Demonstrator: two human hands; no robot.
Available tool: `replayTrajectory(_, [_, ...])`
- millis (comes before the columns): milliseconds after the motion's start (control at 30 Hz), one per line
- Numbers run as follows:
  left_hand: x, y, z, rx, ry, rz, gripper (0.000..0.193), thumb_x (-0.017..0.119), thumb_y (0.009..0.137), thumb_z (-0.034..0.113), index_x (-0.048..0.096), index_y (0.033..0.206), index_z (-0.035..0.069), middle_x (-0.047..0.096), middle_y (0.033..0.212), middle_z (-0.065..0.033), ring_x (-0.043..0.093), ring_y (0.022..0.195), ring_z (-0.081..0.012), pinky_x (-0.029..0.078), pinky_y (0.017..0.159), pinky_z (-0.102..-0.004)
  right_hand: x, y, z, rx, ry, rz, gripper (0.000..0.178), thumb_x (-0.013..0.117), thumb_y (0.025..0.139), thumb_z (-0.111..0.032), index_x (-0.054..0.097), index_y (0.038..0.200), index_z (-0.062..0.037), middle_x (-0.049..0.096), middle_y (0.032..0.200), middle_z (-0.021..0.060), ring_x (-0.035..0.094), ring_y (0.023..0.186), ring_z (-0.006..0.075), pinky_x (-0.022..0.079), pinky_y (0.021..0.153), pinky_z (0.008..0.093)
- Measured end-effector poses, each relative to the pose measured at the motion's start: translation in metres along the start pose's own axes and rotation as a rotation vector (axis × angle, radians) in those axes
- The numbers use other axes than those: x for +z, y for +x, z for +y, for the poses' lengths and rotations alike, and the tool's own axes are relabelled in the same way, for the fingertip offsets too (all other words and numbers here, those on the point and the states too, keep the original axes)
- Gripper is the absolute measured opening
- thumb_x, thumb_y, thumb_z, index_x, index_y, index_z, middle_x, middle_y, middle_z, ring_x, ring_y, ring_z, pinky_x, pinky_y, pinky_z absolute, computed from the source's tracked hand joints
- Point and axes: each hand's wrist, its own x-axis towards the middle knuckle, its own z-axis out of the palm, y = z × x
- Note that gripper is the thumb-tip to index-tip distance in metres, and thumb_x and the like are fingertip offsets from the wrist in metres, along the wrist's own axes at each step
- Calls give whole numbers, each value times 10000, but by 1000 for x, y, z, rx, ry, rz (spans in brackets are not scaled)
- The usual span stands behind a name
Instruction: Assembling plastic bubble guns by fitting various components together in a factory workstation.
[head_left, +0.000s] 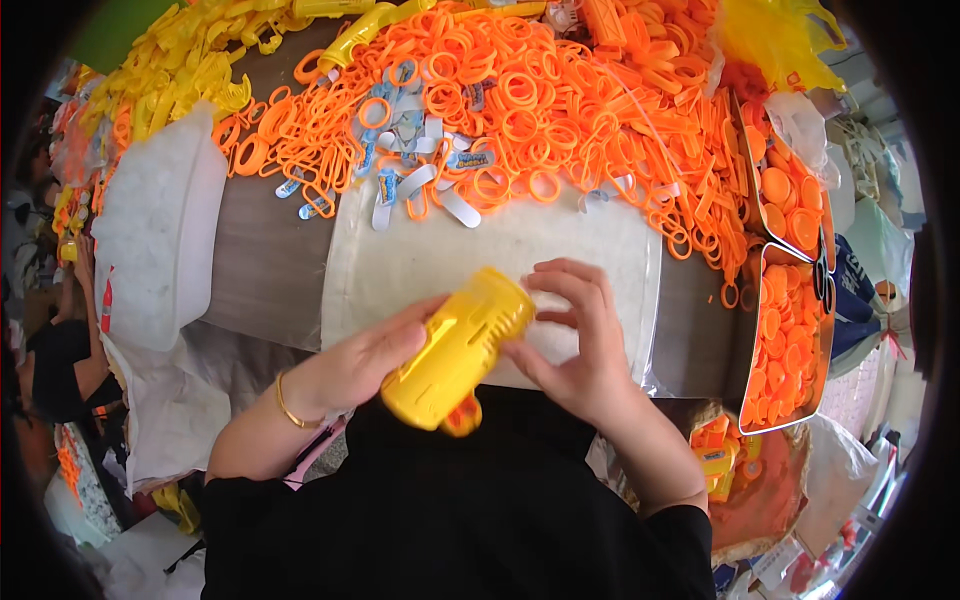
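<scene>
My left hand (370, 355) is wrapped round a hollow-looking yellow plastic cylinder (455, 350) with slots and raised ribs. The cylinder is tilted, its upper end leaning to the right, above the near edge of a pale work mat (500, 240). From under its lower end sticks a small yellow and red part (462, 415). Beside the upper end is my right hand (580, 335), its fingers curved but apart. The thumb comes close to the cylinder's side; whether it touches cannot be made out. Nothing shows in the right hand.
Orange rings and loops (520, 100) lie heaped behind the mat, with silver-blue strips (415, 180) among them. Yellow parts (180, 60) are piled at the far left, near a white tub (165, 220). Boxes of orange discs (785, 340) stand at the right. Another person (70, 360) sits at far left.
</scene>
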Motion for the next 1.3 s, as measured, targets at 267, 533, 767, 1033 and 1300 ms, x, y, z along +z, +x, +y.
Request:
replayTrajectory(267, [18,6,26,406,1509,491,658,691,793,306,410,1309,10,493,1139,-136,494,1081,-260,405,918,-387,4,37,4,509,103,-158,378,758,764,-181,545,1042,-39,517,729,-22,505,655,58,461,625,235])
replayTrajectory(533, [-1,20,31,284,1593,311,691,795,602,272,501,1186,50,515,1067,-92,554,941,-266,444,813,-367,3,16,13,3,48,-291,670,712,707,-25,431,1315,-47,440,1245,155,538,1047,279,465,901,351])
replayTrajectory(767, [-11,15,34,471,1574,199,675,809,575,257,535,1157,51,553,1098,-89,587,936,-266,493,791,-350,3,20,24,-96,41,-333,711,761,686,-66,443,1321,-63,510,1176,139,561,1039,288,480,900,349])
replayTrajectory(1033, [-11,4,23,507,1535,230,687,832,527,243,543,1121,52,573,1084,-99,602,900,-267,515,779,-357,3,21,24,-92,275,-220,165,684,776,-21,614,924,-4,625,966,101,636,839,201,535,770,306])
replayTrajectory(1300, [-22,4,17,682,1425,202,714,866,507,238,496,1088,48,604,1038,-142,637,922,-298,539,813,-379,12,8,18,52,354,-238,229,665,783,-1,653,1006,-49,623,963,100,649,791,193,545,647,275])
